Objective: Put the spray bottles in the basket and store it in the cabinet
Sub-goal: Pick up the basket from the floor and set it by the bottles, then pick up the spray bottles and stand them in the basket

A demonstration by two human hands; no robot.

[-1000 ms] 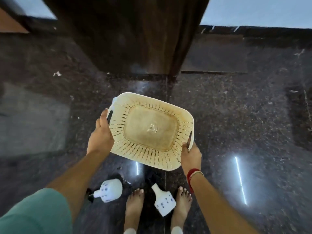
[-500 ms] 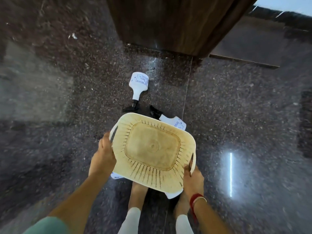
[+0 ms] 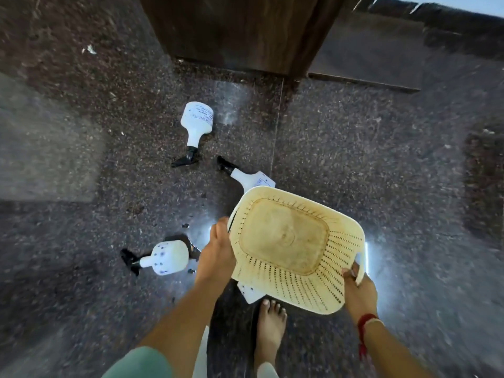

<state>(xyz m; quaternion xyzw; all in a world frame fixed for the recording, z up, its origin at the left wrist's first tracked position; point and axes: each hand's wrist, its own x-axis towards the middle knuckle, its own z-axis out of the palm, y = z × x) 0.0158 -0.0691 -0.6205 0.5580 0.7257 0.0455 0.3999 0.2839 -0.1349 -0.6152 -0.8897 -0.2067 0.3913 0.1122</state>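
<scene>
- Basket (image 3: 294, 246) held above floor (image 3: 381, 159), empty, tilted; left hand (image 3: 218, 252) clenched on left rim, right hand (image 3: 357, 290) grasping right handle.
- Four spray bottles lying on floor: far bottle (image 3: 197, 118) near cabinet (image 3: 240, 31); second bottle (image 3: 252, 180) partly hidden behind basket rim; third bottle (image 3: 169, 257) just beside left hand; fourth bottle (image 3: 249, 291) under basket, mostly hidden.
- Dark wet-looking spots around third bottle; possibly leakage, cannot confirm.
- Risk: basket set down onto hidden fourth bottle or bare foot (image 3: 270, 323); cause, blocked view beneath.
- Risk: slip on glossy floor if spots are liquid.
- Risk: loaded basket tipping if bottles pile to one side.
</scene>
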